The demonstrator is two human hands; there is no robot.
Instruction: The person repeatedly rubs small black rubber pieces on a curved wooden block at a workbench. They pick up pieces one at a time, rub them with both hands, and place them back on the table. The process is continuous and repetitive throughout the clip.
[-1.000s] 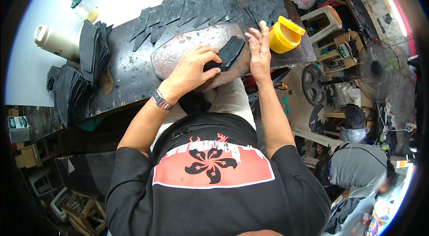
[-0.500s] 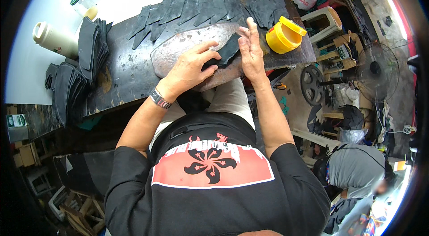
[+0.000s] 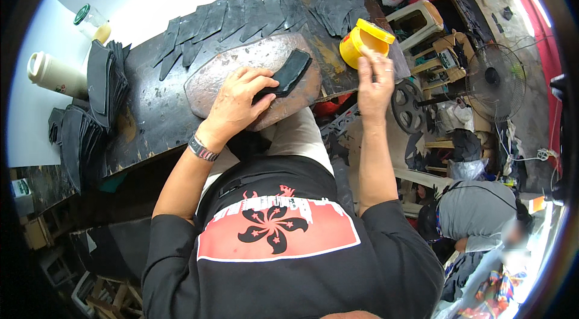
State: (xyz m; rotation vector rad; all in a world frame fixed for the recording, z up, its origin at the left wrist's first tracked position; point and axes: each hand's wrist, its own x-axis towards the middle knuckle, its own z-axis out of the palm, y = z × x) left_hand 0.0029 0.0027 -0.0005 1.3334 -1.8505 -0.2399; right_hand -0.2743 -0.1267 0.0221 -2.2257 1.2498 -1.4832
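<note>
On a worn, stone-like slab lies a narrow black leather-like piece. My left hand grips its near left end, thumb along the near edge and fingers on top. My right hand is raised at the front of a yellow tub with its lid tipped back. Its fingers are stretched out and slightly apart, the tips by the tub's mouth. Beyond the slab, a row of overlapping black pieces lies on the dark table.
Stacks of black pieces stand at the table's left, beside a cream thermos and a green-lidded jar. A standing fan and white stool are to the right. Another person bends over at lower right.
My right hand has left the black piece and moved right to the yellow tub. My left hand stays on the piece. The whole view has shifted slightly.
</note>
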